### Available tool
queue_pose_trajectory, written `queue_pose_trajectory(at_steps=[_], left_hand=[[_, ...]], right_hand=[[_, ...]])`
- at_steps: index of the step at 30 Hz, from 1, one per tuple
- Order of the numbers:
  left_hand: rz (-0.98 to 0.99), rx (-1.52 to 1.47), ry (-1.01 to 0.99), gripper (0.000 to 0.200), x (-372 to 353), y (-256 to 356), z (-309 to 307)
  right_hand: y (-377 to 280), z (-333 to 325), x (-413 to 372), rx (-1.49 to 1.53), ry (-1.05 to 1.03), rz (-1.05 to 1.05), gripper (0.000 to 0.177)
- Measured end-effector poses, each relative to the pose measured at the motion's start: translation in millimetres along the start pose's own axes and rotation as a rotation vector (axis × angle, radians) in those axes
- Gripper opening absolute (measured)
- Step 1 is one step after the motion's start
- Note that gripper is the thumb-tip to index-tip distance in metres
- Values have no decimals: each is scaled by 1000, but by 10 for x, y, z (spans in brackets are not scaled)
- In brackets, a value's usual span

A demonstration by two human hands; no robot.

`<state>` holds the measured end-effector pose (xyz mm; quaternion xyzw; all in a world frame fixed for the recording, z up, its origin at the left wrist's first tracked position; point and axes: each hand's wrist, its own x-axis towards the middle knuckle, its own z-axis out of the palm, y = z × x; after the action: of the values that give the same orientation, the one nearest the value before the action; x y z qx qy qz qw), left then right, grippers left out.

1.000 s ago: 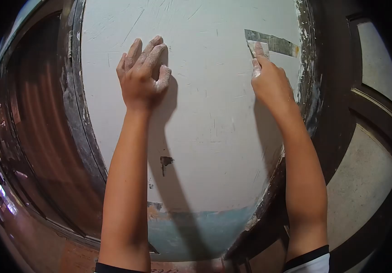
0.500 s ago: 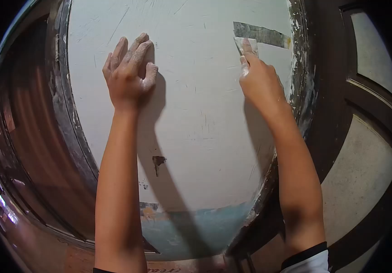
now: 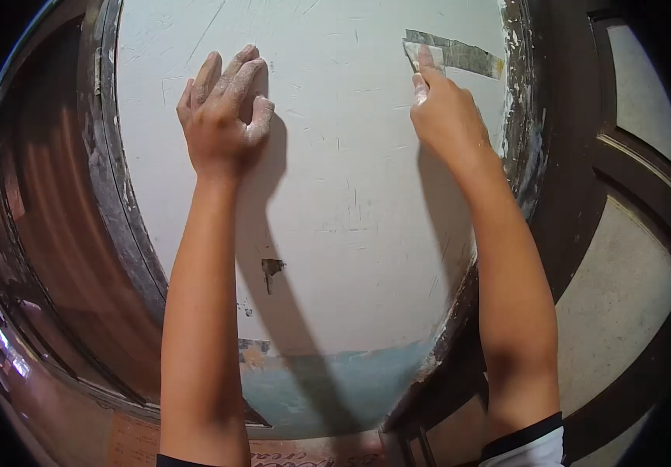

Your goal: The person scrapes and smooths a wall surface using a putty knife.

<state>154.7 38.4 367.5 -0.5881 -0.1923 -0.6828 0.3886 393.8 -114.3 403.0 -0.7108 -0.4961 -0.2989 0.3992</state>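
Note:
My left hand [image 3: 228, 109], dusted with white powder, rests against the white wall panel [image 3: 335, 187] with its fingers apart. It holds nothing. In my right hand [image 3: 448, 113] is a putty knife [image 3: 431, 56], index finger laid along its blade. The blade overlaps the left end of a dark bare strip [image 3: 472, 58] on the panel, where the white coat is gone. Most of the knife's handle is hidden in my grip.
Scratches mark the white surface, and a small dark chip [image 3: 272, 268] sits lower down. A blue-green band [image 3: 328, 381] runs along the bottom. Worn dark frames border the panel, with a paneled door [image 3: 604, 156] at right and a brown curtain-like surface [image 3: 71, 202] at left.
My right hand and the putty knife have moved up a little, so the blade now covers more of the strip's left end. My left hand stays in place; the view has shifted slightly.

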Motion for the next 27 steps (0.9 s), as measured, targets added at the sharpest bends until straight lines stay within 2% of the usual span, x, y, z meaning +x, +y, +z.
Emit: queue_pose_trajectory(at_steps=[3,12,16,19,23,25,27], left_hand=[[-39,-47,-10,46,-1,26,-10],[-26,-21,2,45,14,37,-11],[-54,-43,-3,44,12,42,-13],[-53,-86,-2,44,-2,23,-6],[-67,-91,0,43,-12,34,-2],[-58,-61,10,42,-8,36,0],[-62,-59,8,42,-1,41,-1]], right_hand=[[-35,8,45,78,60,-15,57],[-97,-84,113,37,4,21,56],[-4,-8,90,51,89,-63,55],[-64,-48,92,21,35,-6,57],[-64,-86,147,16,40,-48,57],[-87,-150,74,-30,-23,21,58],[2,-39,-26,-17,4,-15,58]])
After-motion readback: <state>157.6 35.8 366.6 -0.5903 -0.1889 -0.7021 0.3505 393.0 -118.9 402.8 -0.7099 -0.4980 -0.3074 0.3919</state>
